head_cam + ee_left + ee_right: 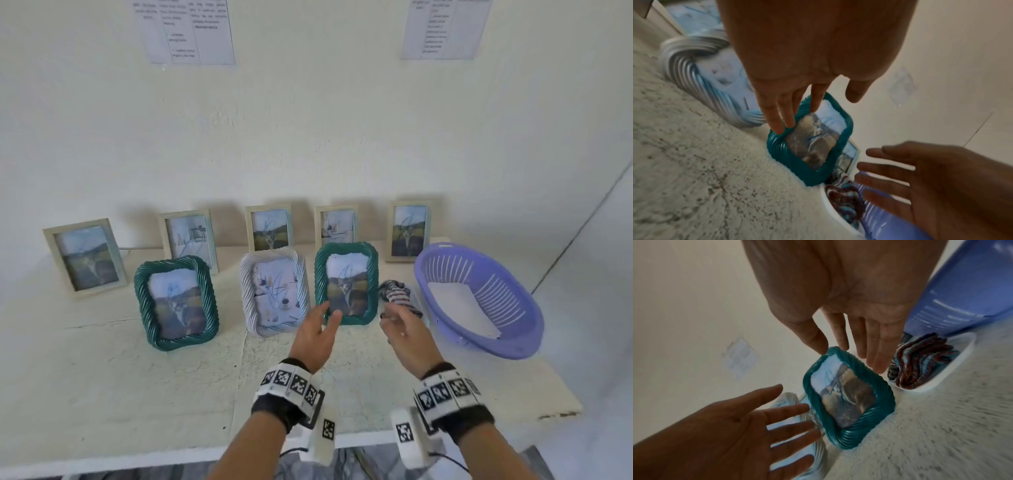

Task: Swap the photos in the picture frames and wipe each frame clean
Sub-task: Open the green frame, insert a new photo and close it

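On the table, the teal frame [346,283] stands upright, long axis vertical, dead ahead between both hands. Left hand [315,337] is nearer, spread fingers [774,125] right at its edge; right hand [407,334] is spread too, holding nothing.

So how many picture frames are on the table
8: five plain frames along the wall, three ribbed in front: green, white, green. None seems hidden.

White table [102,394] with eight picture frames [176,303], striped cloth [399,296], purple basket [527,329].
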A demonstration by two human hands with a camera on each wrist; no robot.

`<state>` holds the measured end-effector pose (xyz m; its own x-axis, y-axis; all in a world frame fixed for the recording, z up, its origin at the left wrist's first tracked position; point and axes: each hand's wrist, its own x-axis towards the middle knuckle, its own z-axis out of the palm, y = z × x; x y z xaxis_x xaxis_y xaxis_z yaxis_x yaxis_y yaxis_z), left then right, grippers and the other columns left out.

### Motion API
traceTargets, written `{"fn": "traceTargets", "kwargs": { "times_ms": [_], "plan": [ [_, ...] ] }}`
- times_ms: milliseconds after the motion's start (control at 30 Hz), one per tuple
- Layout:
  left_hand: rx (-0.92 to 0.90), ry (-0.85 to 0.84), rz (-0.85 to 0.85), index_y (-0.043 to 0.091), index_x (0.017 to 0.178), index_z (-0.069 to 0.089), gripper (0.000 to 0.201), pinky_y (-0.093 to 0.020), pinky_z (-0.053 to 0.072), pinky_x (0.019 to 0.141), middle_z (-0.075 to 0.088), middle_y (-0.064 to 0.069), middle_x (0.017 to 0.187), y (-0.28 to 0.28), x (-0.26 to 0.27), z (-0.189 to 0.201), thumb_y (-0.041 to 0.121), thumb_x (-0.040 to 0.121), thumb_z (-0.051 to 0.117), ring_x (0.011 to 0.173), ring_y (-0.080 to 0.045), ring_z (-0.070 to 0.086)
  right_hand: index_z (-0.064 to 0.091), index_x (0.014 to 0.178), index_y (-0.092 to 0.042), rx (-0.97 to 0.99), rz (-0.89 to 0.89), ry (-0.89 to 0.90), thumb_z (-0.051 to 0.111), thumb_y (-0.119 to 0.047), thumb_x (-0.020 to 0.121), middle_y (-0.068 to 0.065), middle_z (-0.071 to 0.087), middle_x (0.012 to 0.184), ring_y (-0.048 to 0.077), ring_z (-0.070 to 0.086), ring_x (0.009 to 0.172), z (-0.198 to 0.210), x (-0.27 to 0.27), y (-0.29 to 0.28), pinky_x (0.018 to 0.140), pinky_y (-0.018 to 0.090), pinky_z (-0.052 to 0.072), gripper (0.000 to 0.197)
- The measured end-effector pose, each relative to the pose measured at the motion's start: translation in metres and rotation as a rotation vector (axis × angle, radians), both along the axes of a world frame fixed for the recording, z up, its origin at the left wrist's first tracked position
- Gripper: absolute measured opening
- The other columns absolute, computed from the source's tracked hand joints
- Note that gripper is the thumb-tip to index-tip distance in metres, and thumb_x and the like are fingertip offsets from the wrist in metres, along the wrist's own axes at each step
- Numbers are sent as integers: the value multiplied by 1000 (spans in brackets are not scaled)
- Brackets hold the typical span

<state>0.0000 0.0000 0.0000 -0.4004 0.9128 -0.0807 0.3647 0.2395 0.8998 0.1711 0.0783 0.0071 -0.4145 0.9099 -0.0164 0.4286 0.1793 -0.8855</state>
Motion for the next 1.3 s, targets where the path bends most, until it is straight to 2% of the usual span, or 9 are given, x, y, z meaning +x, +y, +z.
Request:
{"fn": "traceTargets", "kwargs": {
  "times_ms": [100, 200, 367, 567, 733, 833, 1000, 1133, 1300],
  "plan": [
    [-85, 15, 46, 18, 151, 26, 65, -43, 30, 115, 26, -8, 157, 20, 3, -8, 53, 98, 38, 141, -24, 33, 36, 145, -12, -29, -11, -48, 51, -21, 97, 6, 45, 144, 20, 51, 122, -2, -13, 31, 102, 34, 41, 51],
    [-142, 6, 91, 18, 154, 15, 70, -44, 23, 118, 18, -7, 160, 33, 7, -12, 53, 98, 37, 145, -25, 24, 30, 148, -14, -67, 12, -104, 52, -26, 97, 5, 37, 151, 22, 41, 134, -10, -22, 57, 110, 40, 36, 57],
    [-117, 23, 166, 16, 155, 9, 73, -42, 20, 119, 19, -7, 160, 47, 10, -14, 51, 98, 39, 145, -25, 23, 40, 142, -24, -68, 80, -83, 49, -54, 79, -3, 53, 138, 17, 51, 126, -33, -31, 90, 104, 44, 44, 70],
    [-13, 13, 180, 18, 152, 21, 66, -29, 35, 107, 40, -7, 150, 35, 17, 1, 47, 98, 45, 131, -21, 46, 48, 135, -20, -53, -2, 8, 54, -30, 91, 1, 60, 127, 18, 59, 113, -20, -23, 79, 93, 47, 52, 45],
    [79, 57, 219, 27, 147, 35, 87, -35, 52, 93, 53, 4, 129, -10, 22, 18, 76, 75, 42, 109, -8, 56, 58, 111, -17, -70, -67, 250, 58, -13, 93, 5, 67, 106, 20, 65, 97, 2, 6, 48, 84, 45, 56, 18],
    [76, 62, 182, 33, 136, 47, 61, -29, 54, 86, 60, 11, 115, -39, 27, 25, 62, 83, 54, 98, -2, 60, 54, 96, -13, -138, -76, 375, 58, -9, 93, 2, 68, 93, 13, 65, 84, 11, 22, 21, 73, 30, 53, 6],
    [59, 45, 145, 32, 118, 60, 31, -20, 54, 73, 68, 9, 92, -74, 36, 29, 41, 89, 63, 84, -2, 64, 45, 86, -15, -468, -85, 617, 45, -7, 97, 2, 59, 76, 17, 57, 71, 2, 36, -14, 64, 32, 45, 14],
    [12, 52, 162, 28, 110, 60, 23, -14, 50, 62, 68, 9, 93, -89, 42, 22, 39, 89, 63, 77, -1, 64, 44, 83, -13, -723, -127, 773, 49, -8, 89, 14, 59, 79, 23, 58, 69, -11, 41, -31, 64, 35, 48, 9],
    [-50, 56, 219, 25, 111, 58, 40, -16, 53, 70, 66, 10, 102, -96, 44, 10, 51, 83, 65, 86, 5, 61, 51, 98, -13, -774, -144, 758, 47, -3, 89, 26, 65, 92, 34, 63, 79, -16, 39, -54, 74, 45, 51, 14]
  ]
}}
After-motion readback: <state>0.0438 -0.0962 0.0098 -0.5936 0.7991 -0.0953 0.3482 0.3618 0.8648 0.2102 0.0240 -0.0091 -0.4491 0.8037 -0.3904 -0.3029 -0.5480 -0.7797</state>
